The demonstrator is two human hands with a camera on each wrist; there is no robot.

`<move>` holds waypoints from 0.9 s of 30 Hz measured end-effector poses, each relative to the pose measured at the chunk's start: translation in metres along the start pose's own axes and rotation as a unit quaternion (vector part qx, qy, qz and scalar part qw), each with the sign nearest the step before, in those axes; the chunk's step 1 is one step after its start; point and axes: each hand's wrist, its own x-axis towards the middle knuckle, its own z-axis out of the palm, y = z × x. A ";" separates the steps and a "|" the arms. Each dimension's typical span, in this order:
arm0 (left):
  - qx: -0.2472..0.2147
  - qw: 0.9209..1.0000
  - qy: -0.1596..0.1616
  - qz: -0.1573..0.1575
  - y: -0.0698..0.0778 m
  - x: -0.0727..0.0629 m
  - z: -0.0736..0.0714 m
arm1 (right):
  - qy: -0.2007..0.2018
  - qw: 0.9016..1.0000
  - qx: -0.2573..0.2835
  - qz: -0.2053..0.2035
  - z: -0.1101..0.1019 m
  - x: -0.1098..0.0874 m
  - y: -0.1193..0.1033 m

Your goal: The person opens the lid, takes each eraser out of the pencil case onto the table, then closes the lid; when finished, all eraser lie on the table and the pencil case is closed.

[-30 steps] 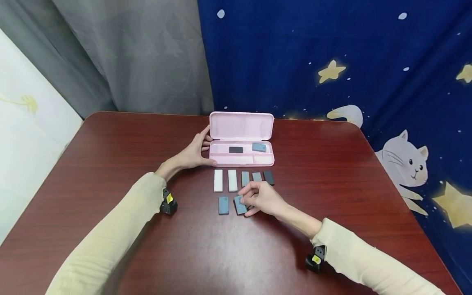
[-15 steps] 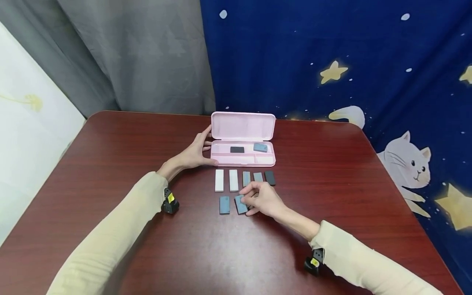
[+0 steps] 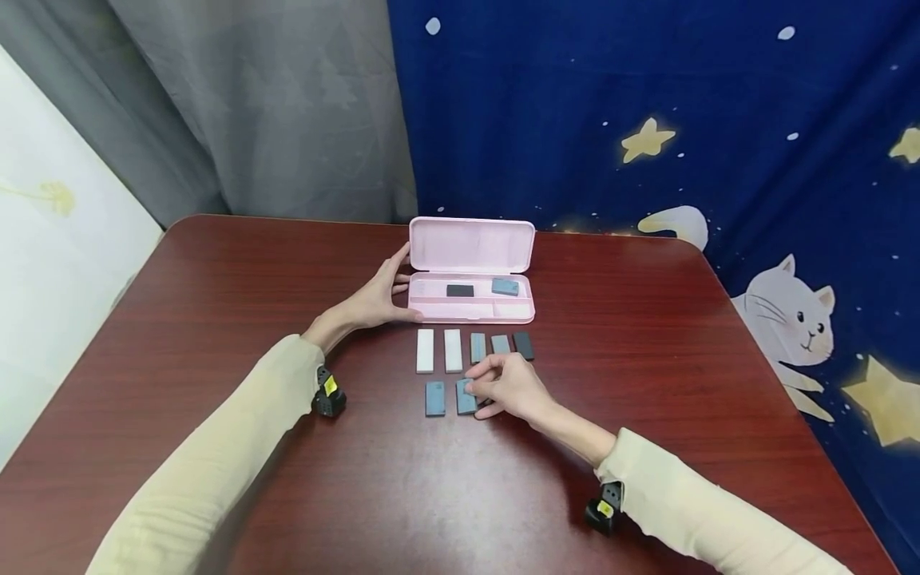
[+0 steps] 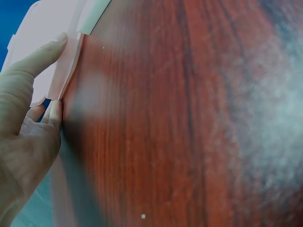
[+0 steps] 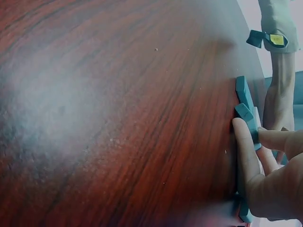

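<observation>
My right hand [image 3: 509,389] pinches a blue-grey block that looks like an eraser [image 3: 463,396] between thumb and fingers. Another blue-grey block [image 3: 434,398] lies just left of it. The right wrist view shows the fingers on the held block [image 5: 247,118], close over the tabletop. My left hand [image 3: 375,299] holds the left end of an open pink pencil case [image 3: 449,312], its thumb at the front corner and fingers along the side. In the left wrist view, the thumb lies over the case's edge [image 4: 66,71]. A black block [image 3: 460,291] and a blue-grey block [image 3: 505,287] lie inside.
Before the case stands a row: two white blocks [image 3: 425,351], two greyish ones [image 3: 477,347] and a black one [image 3: 524,346]. Everything is on a dark red wooden table [image 3: 345,495], with grey and blue curtains behind its far edge.
The pinched block has turned from a slant to nearly upright, roughly parallel with the block to its left. The left hand stays on the case.
</observation>
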 end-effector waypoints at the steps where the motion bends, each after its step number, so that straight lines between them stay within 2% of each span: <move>1: 0.000 1.000 0.001 0.001 0.000 0.000 0.000 | 0.002 1.000 -0.002 0.001 0.000 0.000 0.000; 5: -0.001 1.000 0.001 -0.004 0.000 0.001 0.001 | 0.011 1.000 -0.012 -0.002 0.001 -0.001 -0.002; 12: -0.021 1.000 -0.005 -0.009 0.026 -0.004 0.000 | 0.020 1.000 -0.019 -0.004 0.002 -0.003 -0.003; 19: -0.021 1.000 -0.013 0.002 0.026 -0.002 -0.001 | 0.040 0.998 -0.050 -0.018 0.003 -0.004 -0.001; 27: -0.025 1.000 -0.010 0.000 0.022 -0.002 -0.002 | 0.020 0.998 -0.056 -0.030 0.002 -0.001 -0.001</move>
